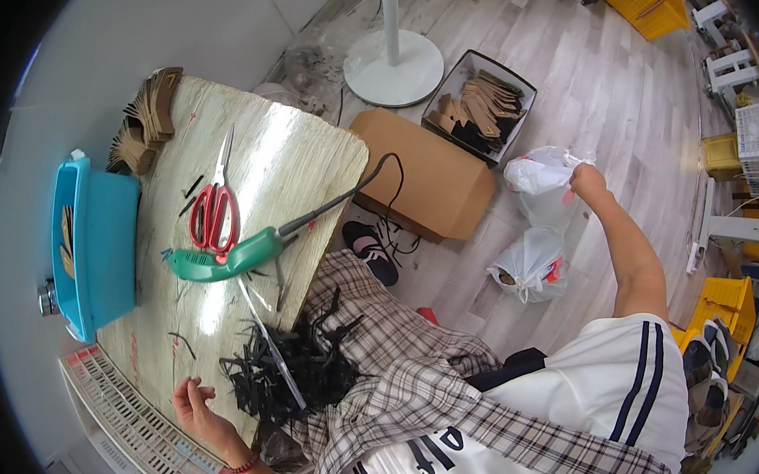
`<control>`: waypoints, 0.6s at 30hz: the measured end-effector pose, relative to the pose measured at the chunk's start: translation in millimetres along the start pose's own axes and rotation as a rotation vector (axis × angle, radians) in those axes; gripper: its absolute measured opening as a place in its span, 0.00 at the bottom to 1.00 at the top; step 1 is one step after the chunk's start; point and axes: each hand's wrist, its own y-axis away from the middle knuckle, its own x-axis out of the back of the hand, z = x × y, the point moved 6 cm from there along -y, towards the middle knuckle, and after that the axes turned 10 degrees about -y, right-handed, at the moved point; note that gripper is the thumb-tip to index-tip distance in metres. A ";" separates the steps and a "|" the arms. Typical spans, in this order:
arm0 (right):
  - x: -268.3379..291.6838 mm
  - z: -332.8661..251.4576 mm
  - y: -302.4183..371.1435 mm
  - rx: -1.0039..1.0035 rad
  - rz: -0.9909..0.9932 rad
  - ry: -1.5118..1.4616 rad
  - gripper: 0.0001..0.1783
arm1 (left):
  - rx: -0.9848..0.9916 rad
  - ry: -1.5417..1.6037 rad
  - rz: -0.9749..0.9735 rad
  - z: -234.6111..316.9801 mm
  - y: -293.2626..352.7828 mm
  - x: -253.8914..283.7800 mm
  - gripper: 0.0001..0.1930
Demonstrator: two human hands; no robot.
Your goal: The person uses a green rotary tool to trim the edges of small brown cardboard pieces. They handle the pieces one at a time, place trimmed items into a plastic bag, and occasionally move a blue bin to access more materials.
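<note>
Out over the floor at the right, my right hand (587,180) is closed on the gathered top of a white plastic bag (544,186). A second tied white plastic bag (531,262) lies on the floor just below it. My left hand (197,404) is at the table's near edge, fingers loosely bent and apart, with nothing visible in it. Beside that hand is a tangled heap of black strips (284,372) with a long thin metal piece (273,344) across it. Red-handled scissors (215,211) and a green corded hand tool (226,259) lie on the table (271,148).
A blue bin (111,251) stands at the table's left, with stacked brown pieces (148,121) behind it. Beyond the table are a brown cardboard box (429,178), an open box of brown pieces (479,107) and a white round stand base (393,69). Shelving with yellow crates (723,309) lines the right.
</note>
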 end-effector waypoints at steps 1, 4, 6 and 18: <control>8.1 1.3 3.5 -0.012 0.034 -0.019 0.07 | -0.023 0.018 -0.011 3.1 0.1 0.2 0.05; 35.4 1.7 14.0 -0.034 0.111 -0.030 0.07 | -0.049 0.097 -0.005 11.8 6.1 1.3 0.05; 59.9 -15.7 22.4 0.080 0.099 -0.059 0.08 | -0.051 0.158 -0.008 16.8 12.9 0.9 0.05; 280.9 -230.9 205.4 0.379 -0.104 -0.613 0.07 | -0.013 0.359 -0.322 76.2 74.9 -20.5 0.06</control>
